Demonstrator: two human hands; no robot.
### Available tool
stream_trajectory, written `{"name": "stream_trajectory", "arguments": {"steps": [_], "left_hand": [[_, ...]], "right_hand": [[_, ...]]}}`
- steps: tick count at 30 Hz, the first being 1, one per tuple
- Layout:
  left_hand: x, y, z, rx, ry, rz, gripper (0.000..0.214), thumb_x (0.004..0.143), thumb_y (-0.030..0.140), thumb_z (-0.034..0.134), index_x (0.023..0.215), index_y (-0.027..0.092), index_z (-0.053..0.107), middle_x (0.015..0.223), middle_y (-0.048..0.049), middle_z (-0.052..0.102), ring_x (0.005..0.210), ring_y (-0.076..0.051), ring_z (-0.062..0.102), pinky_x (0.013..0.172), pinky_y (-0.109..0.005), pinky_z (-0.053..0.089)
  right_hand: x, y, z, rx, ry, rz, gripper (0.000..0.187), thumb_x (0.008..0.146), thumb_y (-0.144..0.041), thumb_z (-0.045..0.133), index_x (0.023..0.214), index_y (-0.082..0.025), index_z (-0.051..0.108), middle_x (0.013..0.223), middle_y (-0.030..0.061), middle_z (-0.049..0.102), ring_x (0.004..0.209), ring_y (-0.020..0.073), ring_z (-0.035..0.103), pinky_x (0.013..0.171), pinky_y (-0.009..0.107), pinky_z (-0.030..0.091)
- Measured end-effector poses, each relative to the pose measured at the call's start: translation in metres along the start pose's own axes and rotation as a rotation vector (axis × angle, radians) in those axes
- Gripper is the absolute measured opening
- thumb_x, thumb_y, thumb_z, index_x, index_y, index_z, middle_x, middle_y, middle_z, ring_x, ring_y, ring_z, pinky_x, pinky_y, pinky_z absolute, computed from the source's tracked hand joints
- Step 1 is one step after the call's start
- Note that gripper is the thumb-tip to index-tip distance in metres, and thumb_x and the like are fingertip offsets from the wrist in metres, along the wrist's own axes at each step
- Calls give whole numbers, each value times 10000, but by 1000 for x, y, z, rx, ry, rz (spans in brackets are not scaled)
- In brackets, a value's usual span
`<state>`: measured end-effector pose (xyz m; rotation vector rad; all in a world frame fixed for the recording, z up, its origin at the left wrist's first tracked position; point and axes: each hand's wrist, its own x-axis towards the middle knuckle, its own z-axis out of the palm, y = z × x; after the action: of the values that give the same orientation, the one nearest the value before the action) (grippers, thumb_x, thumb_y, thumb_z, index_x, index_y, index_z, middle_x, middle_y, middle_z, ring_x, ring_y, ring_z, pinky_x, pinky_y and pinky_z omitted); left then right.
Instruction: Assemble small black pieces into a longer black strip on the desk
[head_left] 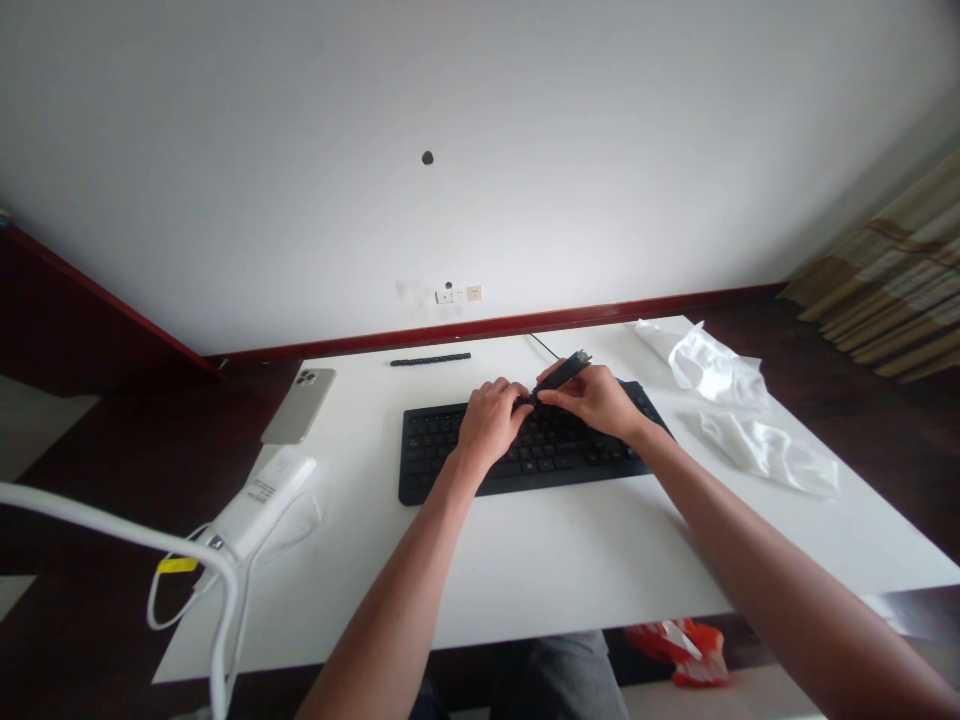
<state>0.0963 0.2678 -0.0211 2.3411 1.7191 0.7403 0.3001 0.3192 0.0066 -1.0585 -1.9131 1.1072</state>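
Note:
A black keyboard (450, 460) lies on the white table (570, 560) in front of me. My left hand (491, 418) rests on its upper middle keys with the fingers curled down. My right hand (592, 398) holds a thin black tool (561, 374) tilted up to the right, its lower tip at the keys right beside my left fingertips. A thin black cable (541, 347) runs from the keyboard's back edge toward the wall.
A phone (298, 404) lies face down at the left edge, with a white power pack (259, 500) and white cables (217, 590) below it. A black strip (430, 359) lies at the back. Two crumpled white plastic bags (712, 365) lie right. Orange packaging (686, 650) sits under the table.

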Motion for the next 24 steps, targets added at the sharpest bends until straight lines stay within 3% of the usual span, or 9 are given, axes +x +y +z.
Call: {"name": "stream_trajectory", "arguments": {"steps": [6, 11, 24], "left_hand": [[2, -5, 1, -83, 2, 11, 167, 962, 248, 697, 1126, 233, 728, 1016, -36, 693, 995, -221, 645, 924, -364, 507], [2, -9, 1, -156, 21, 19, 198, 952, 181, 693, 1137, 230, 746, 1006, -34, 708, 980, -207, 662, 937, -346, 523], [1, -10, -2, -210, 16, -22, 163, 957, 196, 680, 1093, 229, 765, 1012, -42, 687, 974, -193, 677, 937, -323, 540]], "right_hand": [[0, 1, 5, -31, 33, -34, 354, 805, -462, 810, 1040, -203, 755, 934, 56, 806, 868, 279, 782, 839, 395, 646], [1, 8, 8, 82, 58, 25, 397, 796, -471, 826, 1079, -208, 736, 917, 71, 810, 902, 310, 791, 847, 435, 656], [6, 13, -2, 186, 40, 111, 469, 763, -503, 843, 1055, -161, 709, 899, 89, 800, 856, 297, 796, 846, 434, 653]]}}
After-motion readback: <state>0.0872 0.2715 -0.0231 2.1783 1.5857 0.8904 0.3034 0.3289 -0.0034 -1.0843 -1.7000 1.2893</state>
